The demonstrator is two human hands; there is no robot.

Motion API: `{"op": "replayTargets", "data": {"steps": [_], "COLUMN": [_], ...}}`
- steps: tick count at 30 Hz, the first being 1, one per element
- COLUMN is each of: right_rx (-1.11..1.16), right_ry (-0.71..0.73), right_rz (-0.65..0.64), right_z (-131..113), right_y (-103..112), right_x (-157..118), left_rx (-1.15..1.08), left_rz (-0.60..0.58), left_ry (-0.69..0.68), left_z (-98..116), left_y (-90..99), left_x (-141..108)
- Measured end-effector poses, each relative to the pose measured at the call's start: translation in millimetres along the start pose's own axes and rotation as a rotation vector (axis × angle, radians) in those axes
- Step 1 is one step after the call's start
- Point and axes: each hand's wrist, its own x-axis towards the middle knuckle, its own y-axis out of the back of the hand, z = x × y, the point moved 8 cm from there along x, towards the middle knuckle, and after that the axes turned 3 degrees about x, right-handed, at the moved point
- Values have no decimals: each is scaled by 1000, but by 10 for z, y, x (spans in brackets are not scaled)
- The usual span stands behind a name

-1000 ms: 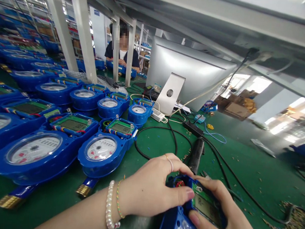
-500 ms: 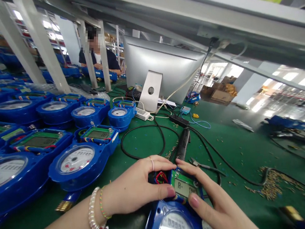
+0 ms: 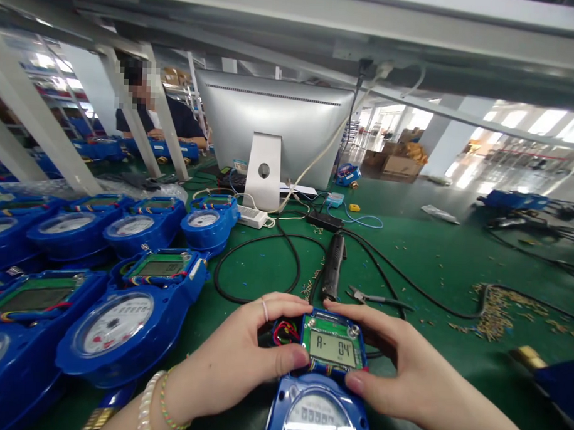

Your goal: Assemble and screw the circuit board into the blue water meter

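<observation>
A blue water meter (image 3: 318,412) stands at the bottom centre, its round dial toward me. Above the dial a green circuit board with a lit display (image 3: 332,347) reads "A- 04". My left hand (image 3: 254,345) grips the left side of the display housing, thumb at its lower left corner, fingers along the top edge. Red wires (image 3: 286,333) show beside that thumb. My right hand (image 3: 395,357) holds the housing's right side, thumb at the lower right corner, fingertips on the top edge. Right behind the meter lies a black electric screwdriver (image 3: 333,263).
Rows of blue meters (image 3: 123,322) fill the left. A monitor's back (image 3: 271,123) stands behind, cables on the green table (image 3: 422,257). Pliers (image 3: 376,298) and scattered small pieces (image 3: 495,313) lie right. A person (image 3: 154,110) sits at the back left.
The view has shifted to the right, so the surroundings appear further left. My right thumb has moved off the display, whose digits now show clearly. Both hands still hold the meter.
</observation>
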Motion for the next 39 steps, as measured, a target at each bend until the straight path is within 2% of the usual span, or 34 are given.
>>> {"op": "replayTargets", "data": {"steps": [8,16,23,32,39], "right_rx": [-79,-128,-264,-193,-158], "right_ry": [8,21,80,173,205], "right_rz": [70,99,157,181,168], "right_z": [2,6,-78,-212,-246], "right_y": [-1,-4,1,-5,14], "right_x": [-4,-23,-28,-19,-17], "left_rx": [-13,67,173,313,354], "left_rz": [3,-8,-29,41,39], "left_ry": [10,-16,-28,8,24], "left_z": [2,28,43,81,63], "left_y": [12,13,1,15,8], "left_x": [18,-13,-36,-47,-53]}}
